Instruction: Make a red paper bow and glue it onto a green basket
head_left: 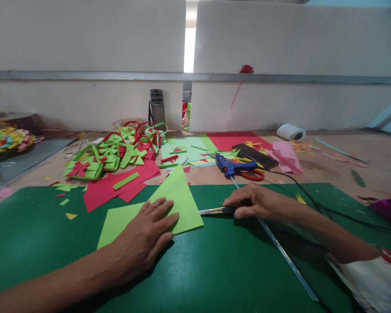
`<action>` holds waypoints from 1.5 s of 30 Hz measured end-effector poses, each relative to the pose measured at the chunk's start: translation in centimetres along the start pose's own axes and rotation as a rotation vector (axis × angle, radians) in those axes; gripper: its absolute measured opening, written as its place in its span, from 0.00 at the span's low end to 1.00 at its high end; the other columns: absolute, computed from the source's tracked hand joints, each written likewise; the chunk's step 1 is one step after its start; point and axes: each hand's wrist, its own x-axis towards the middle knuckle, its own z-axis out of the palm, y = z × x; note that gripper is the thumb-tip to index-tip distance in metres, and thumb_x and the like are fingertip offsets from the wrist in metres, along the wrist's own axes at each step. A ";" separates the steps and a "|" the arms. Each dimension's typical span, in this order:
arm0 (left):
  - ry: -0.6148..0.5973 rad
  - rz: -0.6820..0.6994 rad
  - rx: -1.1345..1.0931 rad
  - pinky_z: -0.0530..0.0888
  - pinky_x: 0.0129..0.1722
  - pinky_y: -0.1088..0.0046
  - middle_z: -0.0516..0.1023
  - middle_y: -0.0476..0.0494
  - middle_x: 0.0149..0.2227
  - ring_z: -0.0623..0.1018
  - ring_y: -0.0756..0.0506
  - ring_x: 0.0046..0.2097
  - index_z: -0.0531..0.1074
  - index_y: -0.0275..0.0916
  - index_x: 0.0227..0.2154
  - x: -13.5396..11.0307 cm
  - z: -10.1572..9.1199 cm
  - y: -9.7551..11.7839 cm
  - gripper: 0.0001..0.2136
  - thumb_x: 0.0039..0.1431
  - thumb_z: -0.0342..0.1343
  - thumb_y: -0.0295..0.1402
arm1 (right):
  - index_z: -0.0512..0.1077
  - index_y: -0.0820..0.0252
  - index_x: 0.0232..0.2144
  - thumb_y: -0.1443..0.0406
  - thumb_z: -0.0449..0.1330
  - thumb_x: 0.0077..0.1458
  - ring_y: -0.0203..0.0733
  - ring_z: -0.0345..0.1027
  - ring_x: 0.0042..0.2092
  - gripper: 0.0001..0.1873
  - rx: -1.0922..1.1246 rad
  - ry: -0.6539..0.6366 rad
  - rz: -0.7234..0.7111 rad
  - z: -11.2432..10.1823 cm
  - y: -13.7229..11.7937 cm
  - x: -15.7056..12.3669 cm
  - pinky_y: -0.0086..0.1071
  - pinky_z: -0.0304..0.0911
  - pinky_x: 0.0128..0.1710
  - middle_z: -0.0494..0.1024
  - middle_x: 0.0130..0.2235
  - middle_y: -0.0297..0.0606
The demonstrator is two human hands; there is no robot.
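Observation:
My left hand (150,228) lies flat with its fingers spread on a light green craft sheet (182,200) on the green mat (195,274). The sheet has a pointed triangular part at the top and another part reaching left under my hand. In my right hand (256,202), closed fingers grip scissors (217,211) with thin metal blades and a dark handle. Their tip points left, at the sheet's right edge; I cannot tell whether it touches. Just beyond this hand lies a blue glue gun (231,166), and a long clear glue stick (286,256) runs from it beneath my hand.
Red sheets (101,191) and a heap of green and red felt-like pieces (117,152) sit at the back left. Orange-handled scissors (252,175), a dark phone (256,156) and a cord (299,187) lie at the right. A bottle (157,108) stands by the wall.

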 end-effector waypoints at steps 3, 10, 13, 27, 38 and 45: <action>0.009 0.009 0.027 0.62 0.55 0.46 0.60 0.38 0.61 0.58 0.34 0.62 0.63 0.42 0.55 -0.1 -0.8 0.3 0.16 0.68 0.40 0.35 | 0.77 0.57 0.38 0.61 0.58 0.56 0.37 0.64 0.32 0.11 -0.079 0.034 -0.117 0.5 -0.3 -0.3 0.30 0.56 0.33 0.73 0.32 0.35; -0.083 0.152 0.043 0.69 0.48 0.60 0.68 0.39 0.55 0.68 0.39 0.55 0.68 0.42 0.51 2.3 -3.3 -1.0 0.15 0.68 0.40 0.32 | 0.76 0.55 0.37 0.59 0.55 0.59 0.36 0.62 0.32 0.12 -0.137 0.024 -0.231 1.0 -0.5 -0.1 0.30 0.54 0.32 0.70 0.29 0.34; -0.112 0.177 -0.007 0.60 0.58 0.56 0.62 0.44 0.61 0.58 0.40 0.62 0.64 0.46 0.56 2.7 -2.7 -2.1 0.16 0.70 0.39 0.33 | 0.76 0.52 0.40 0.59 0.54 0.60 0.37 0.62 0.31 0.12 -0.132 0.007 -0.224 1.0 -0.5 -0.1 0.30 0.54 0.31 0.69 0.28 0.33; -0.099 0.114 -0.090 0.55 0.60 0.51 0.59 0.47 0.63 0.55 0.42 0.64 0.62 0.50 0.58 2.4 -0.9 -3.3 0.17 0.70 0.40 0.34 | 0.76 0.54 0.41 0.60 0.49 0.63 0.37 0.59 0.30 0.16 -0.210 -0.003 -0.241 1.6 -1.0 -0.5 0.31 0.53 0.31 0.67 0.29 0.34; -0.083 0.086 -0.097 0.55 0.60 0.51 0.58 0.49 0.63 0.54 0.43 0.65 0.61 0.51 0.58 2.3 -0.5 -3.2 0.17 0.70 0.40 0.34 | 0.75 0.53 0.42 0.60 0.49 0.63 0.38 0.59 0.30 0.15 -0.194 0.016 -0.254 2.0 -0.3 -1.1 0.32 0.52 0.30 0.68 0.28 0.34; -0.040 0.056 -0.116 0.56 0.59 0.49 0.60 0.47 0.62 0.55 0.40 0.64 0.64 0.49 0.56 2.3 0.0 -2.8 0.16 0.69 0.40 0.34 | 0.75 0.55 0.41 0.61 0.49 0.64 0.36 0.58 0.29 0.15 -0.225 0.045 -0.275 2.4 -0.8 -0.9 0.31 0.51 0.30 0.66 0.27 0.33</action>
